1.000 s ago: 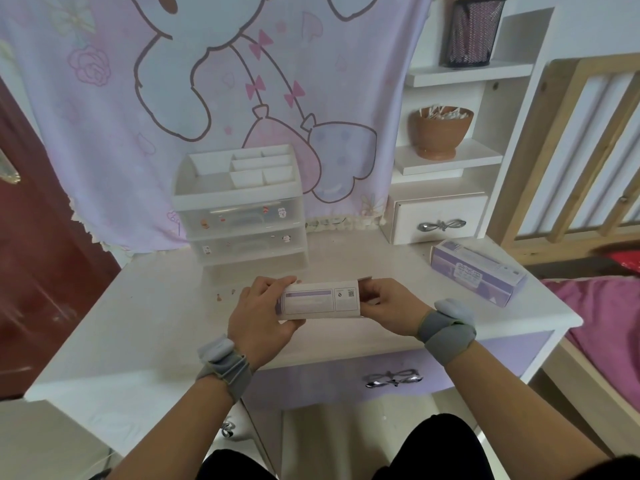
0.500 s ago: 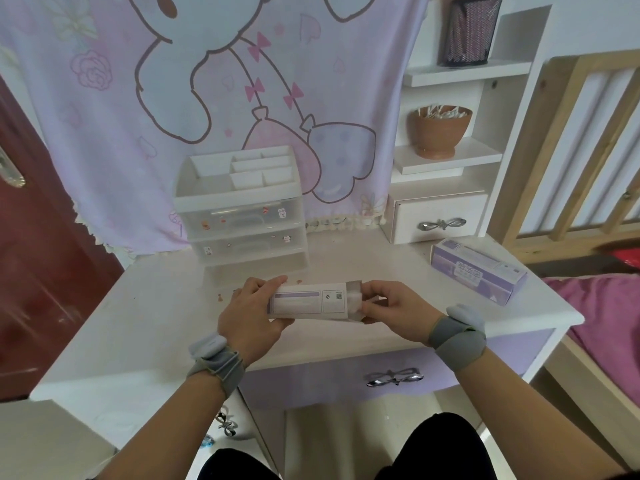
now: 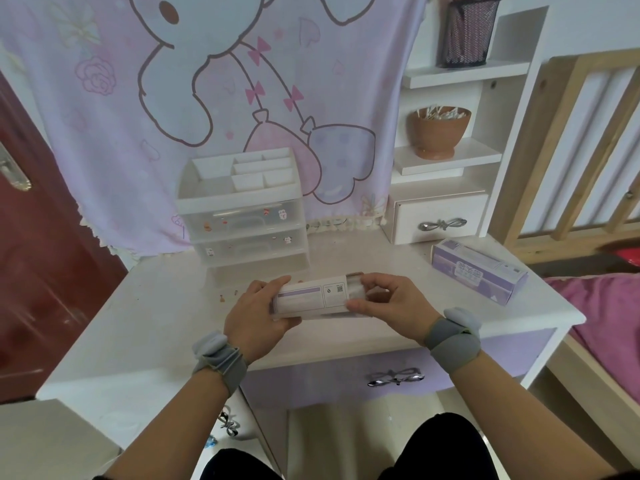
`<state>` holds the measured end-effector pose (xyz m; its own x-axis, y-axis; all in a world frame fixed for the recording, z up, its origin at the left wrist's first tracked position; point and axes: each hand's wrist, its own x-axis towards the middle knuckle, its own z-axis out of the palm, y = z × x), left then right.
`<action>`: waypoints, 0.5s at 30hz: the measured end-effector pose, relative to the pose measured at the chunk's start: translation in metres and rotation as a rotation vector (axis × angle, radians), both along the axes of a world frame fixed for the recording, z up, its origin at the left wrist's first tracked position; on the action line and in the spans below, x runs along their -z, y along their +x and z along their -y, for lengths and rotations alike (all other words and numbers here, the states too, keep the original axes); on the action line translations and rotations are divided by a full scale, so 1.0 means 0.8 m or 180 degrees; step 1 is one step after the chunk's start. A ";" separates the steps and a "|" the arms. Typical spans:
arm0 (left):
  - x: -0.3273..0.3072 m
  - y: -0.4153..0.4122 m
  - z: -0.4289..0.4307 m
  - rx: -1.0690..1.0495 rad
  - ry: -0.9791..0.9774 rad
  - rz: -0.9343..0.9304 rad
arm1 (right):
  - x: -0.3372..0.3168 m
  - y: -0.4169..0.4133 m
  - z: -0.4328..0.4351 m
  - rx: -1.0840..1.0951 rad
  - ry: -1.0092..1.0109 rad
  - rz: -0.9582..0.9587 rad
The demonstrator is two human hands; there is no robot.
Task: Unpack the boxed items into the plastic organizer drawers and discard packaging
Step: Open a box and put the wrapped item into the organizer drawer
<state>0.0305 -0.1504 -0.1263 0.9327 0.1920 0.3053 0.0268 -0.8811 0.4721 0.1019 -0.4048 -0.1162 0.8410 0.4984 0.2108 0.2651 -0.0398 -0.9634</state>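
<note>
I hold a small white and purple box (image 3: 311,299) lengthwise over the middle of the white desk (image 3: 156,323). My left hand (image 3: 258,315) wraps its left end. My right hand (image 3: 389,303) pinches the right end, where the flap stands open and something pale shows inside. A second, larger purple box (image 3: 479,270) lies on the desk at the right. The clear plastic organizer (image 3: 246,216) stands at the back of the desk, its two drawers shut and its top tray divided into several compartments.
A small white drawer unit (image 3: 440,220) with shelves stands at the back right, holding a brown bowl (image 3: 438,131) and a black mesh cup (image 3: 467,29). A wooden bed frame (image 3: 571,150) is at the right. A dark red door (image 3: 38,254) is at the left.
The box has tilted slightly and shifted left in my hands. My right fingers have moved from the closed end onto the opened flap end.
</note>
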 end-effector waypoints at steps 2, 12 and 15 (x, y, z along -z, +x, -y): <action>-0.001 0.000 -0.006 -0.0005 0.0005 0.0004 | -0.001 0.003 0.007 0.0041 0.0137 -0.0121; 0.000 -0.001 -0.034 -0.0396 0.0073 -0.0312 | -0.010 0.034 0.072 0.0990 0.1221 -0.0489; 0.002 0.001 -0.018 -0.0311 0.0110 -0.0271 | -0.014 0.043 0.077 0.1051 0.1661 -0.0621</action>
<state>0.0314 -0.1359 -0.1277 0.9330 0.2738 0.2337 0.1519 -0.8881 0.4338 0.1360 -0.4665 -0.1051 0.9798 0.0804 0.1831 0.1370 0.3972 -0.9074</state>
